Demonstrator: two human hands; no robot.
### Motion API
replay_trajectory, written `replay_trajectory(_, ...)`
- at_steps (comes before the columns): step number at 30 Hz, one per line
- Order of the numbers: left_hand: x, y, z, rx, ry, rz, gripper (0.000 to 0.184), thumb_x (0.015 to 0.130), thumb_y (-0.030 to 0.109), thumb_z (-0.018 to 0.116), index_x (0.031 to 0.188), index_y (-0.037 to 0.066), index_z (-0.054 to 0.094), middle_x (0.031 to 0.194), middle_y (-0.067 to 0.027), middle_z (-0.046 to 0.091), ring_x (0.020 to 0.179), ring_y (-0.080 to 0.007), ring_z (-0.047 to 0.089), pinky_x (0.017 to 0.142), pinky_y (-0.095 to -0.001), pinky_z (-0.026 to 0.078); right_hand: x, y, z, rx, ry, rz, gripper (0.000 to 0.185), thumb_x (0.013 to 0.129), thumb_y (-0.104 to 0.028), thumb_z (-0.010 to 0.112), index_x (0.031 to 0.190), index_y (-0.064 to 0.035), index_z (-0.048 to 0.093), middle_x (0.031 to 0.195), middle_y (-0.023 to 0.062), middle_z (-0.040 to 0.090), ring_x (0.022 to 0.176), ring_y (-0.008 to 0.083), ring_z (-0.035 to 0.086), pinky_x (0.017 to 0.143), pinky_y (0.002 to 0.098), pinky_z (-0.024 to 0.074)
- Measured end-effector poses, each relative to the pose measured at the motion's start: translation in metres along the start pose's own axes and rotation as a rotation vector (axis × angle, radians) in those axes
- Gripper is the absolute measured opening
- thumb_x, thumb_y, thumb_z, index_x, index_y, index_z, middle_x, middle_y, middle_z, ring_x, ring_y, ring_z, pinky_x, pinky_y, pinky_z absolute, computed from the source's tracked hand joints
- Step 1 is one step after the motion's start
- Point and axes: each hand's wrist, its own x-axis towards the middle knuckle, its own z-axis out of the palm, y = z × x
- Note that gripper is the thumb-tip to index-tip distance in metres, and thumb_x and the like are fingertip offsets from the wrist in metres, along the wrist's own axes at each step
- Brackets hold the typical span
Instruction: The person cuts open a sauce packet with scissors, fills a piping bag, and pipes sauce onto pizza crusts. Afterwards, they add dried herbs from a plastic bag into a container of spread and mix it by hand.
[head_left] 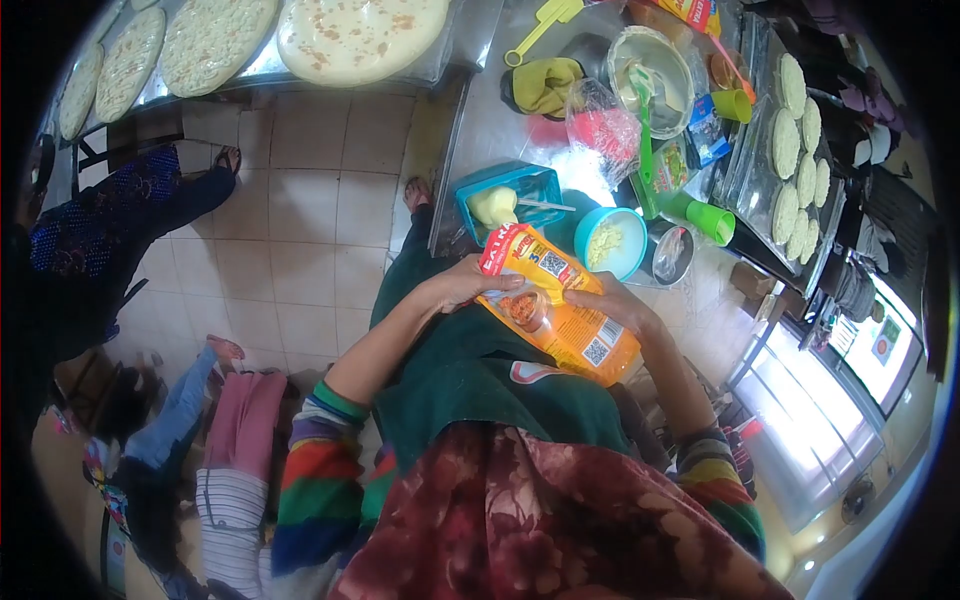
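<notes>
The orange pouch [555, 320] is in the air in front of the green apron [470, 390], by the near edge of the bench [478, 140]. It is tilted, with its red end pointing to the near left corner of this bench. The left hand [462, 284] holds the pouch close to the red end, with the fingers closed on its side. The right hand [612, 303] holds the opposite side, and its thumb lies upon the printed face; how the other fingers of this hand stand, I cannot tell.

Just beyond the red end, near the left corner, there is a teal basket [547, 178], in which a pale yellow block [493, 207] lies. To its right, along the near edge, stands a teal bowl [630, 252] with pale shreds [604, 243] in it, and beside this a metal bowl [686, 250]. Farther from the near edge, a large mixing bowl [672, 66] contains a white mass and a green spatula [645, 150]. An olive cloth [548, 85] lies nearer to the left edge. Beyond the right side, trays [752, 180] carry flat pale rounds [787, 140].
</notes>
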Motion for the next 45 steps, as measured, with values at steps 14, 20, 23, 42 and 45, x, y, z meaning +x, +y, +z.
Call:
replay_trajectory(14,0.003,-0.008,-0.001,0.106,0.059,0.066,0.041,0.08,0.019,0.072,0.114,0.001,0.058,0.111,-0.0089,0.062,0.101,-0.0149,0.058,0.091,-0.0302,0.046,0.001,0.013,0.002,-0.006,-0.029,-0.06,0.049,0.082,-0.024,0.069,0.12,0.0025,0.052,0.104,0.0086,0.063,0.089,0.0112,0.061,0.075,0.0251,0.0508)
replay_trajectory(20,0.006,-0.013,-0.003,0.147,0.07,0.076,0.041,0.081,0.019,0.071,0.114,0.0,0.058,0.111,-0.0086,0.062,0.101,-0.0139,0.058,0.09,-0.029,0.046,0.003,0.023,0.005,0.066,-0.034,-0.105,0.048,0.083,-0.024,0.068,0.121,0.0017,0.052,0.106,0.0083,0.062,0.089,0.0112,0.061,0.076,0.0252,0.0508)
replay_trajectory(23,0.007,-0.013,-0.003,0.176,0.078,0.085,0.04,0.081,0.019,0.071,0.114,0.001,0.058,0.111,-0.008,0.063,0.101,-0.0135,0.058,0.09,-0.0286,0.046,0.004,0.026,0.006,0.074,-0.032,-0.102,0.048,0.083,-0.024,0.068,0.12,0.0015,0.052,0.107,0.0084,0.062,0.089,0.0111,0.062,0.075,0.0249,0.0511)
replay_trajectory(42,0.013,-0.012,-0.001,0.232,0.132,0.141,0.039,0.082,0.021,0.07,0.113,0.001,0.059,0.109,-0.008,0.063,0.099,-0.0135,0.059,0.088,-0.0287,0.048,0.007,0.036,0.006,0.077,0.035,-0.113,0.049,0.083,-0.025,0.068,0.121,0.0007,0.051,0.107,0.0088,0.062,0.09,0.0127,0.062,0.076,0.0254,0.0507)
replay_trajectory(45,0.013,-0.015,-0.001,0.254,0.146,0.137,0.038,0.083,0.022,0.069,0.113,0.001,0.059,0.109,-0.0076,0.063,0.099,-0.0131,0.058,0.088,-0.0285,0.048,0.008,0.038,0.008,0.096,0.022,-0.126,0.047,0.083,-0.028,0.068,0.118,0.0006,0.054,0.103,0.0082,0.064,0.084,0.0116,0.064,0.071,0.0243,0.052)
